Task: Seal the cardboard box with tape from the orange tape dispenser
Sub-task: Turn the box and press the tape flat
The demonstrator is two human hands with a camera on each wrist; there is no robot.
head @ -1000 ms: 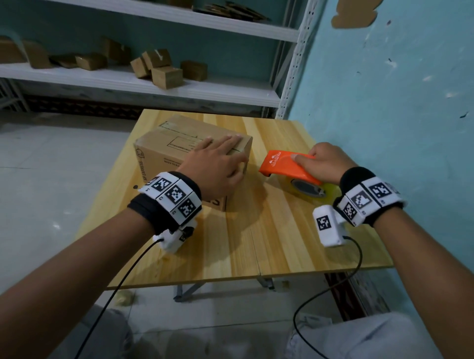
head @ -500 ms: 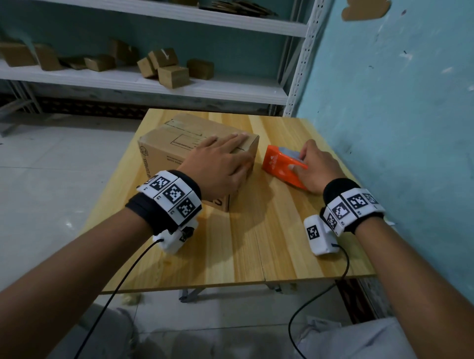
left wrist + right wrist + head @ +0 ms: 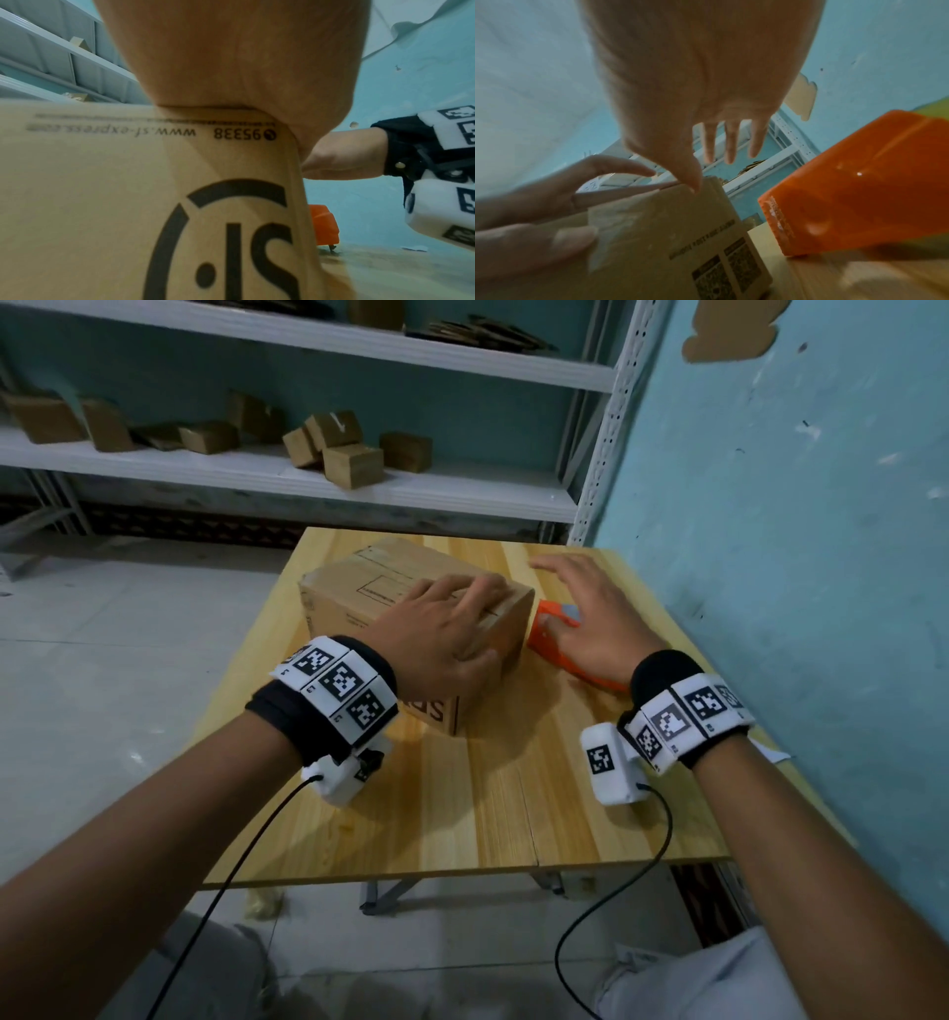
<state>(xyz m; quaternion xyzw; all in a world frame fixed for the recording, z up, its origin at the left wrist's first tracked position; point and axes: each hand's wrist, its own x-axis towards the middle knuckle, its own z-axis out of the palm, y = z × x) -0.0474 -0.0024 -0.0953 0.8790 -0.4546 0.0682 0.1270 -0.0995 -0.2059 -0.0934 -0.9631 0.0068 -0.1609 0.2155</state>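
Cardboard, plain brown and printed in black, makes up the box (image 3: 411, 629), which sits toward the far middle of the desk (image 3: 477, 814). We see a printed outline on its top, a web address and the number 95338 upside down on its near side, and square codes on the side facing the dispenser. A strip of clear tape shows on its top edge in the right wrist view.

Just beside the box, toward the desk's right edge, lies the orange tape dispenser (image 3: 552, 634), resting on the wood.

Our left hand (image 3: 447, 634) lies flat on the box's top at its near right corner, fingers straight and pressing down, the thumb against the side. Our right hand (image 3: 590, 618) hovers above the dispenser, fingers (image 3: 730, 142) spread and straight, gripping nothing.

From the head view the right hand and wrist cover most of the dispenser, so only its orange front end and a grey patch show. We cannot tell whether the palm touches it. In the left wrist view the palm and the box fill most of the picture, and the print at the left is blurred.
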